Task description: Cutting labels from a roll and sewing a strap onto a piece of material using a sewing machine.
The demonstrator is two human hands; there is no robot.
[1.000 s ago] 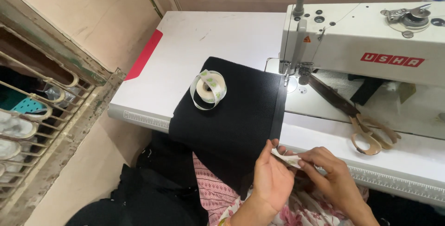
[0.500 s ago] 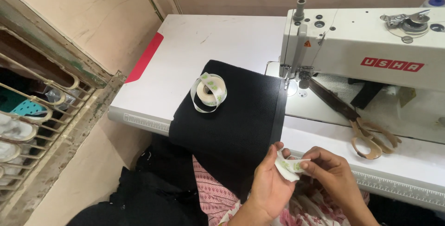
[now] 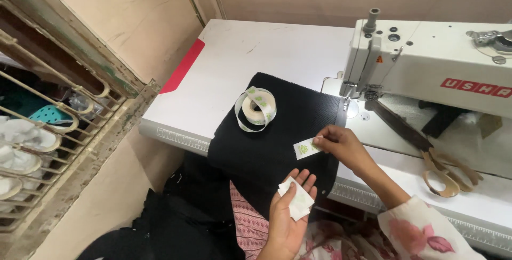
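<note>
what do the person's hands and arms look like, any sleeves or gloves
Both hands are bare: no gloves, and no rings or bangles that can be made out. The right hand leads back along a bare forearm into a loose white sleeve printed with pink flowers and green leaves. The left hand shows a bare wrist; its sleeve is out of view.

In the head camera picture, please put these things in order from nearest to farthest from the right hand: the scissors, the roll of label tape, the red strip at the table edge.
Measured from the right hand, which holds a small white label:
1. Roll of label tape, to its left on the black cloth.
2. Scissors, to its right below the sewing machine; only somewhat farther than the roll.
3. Red strip, far left at the table edge.
</note>
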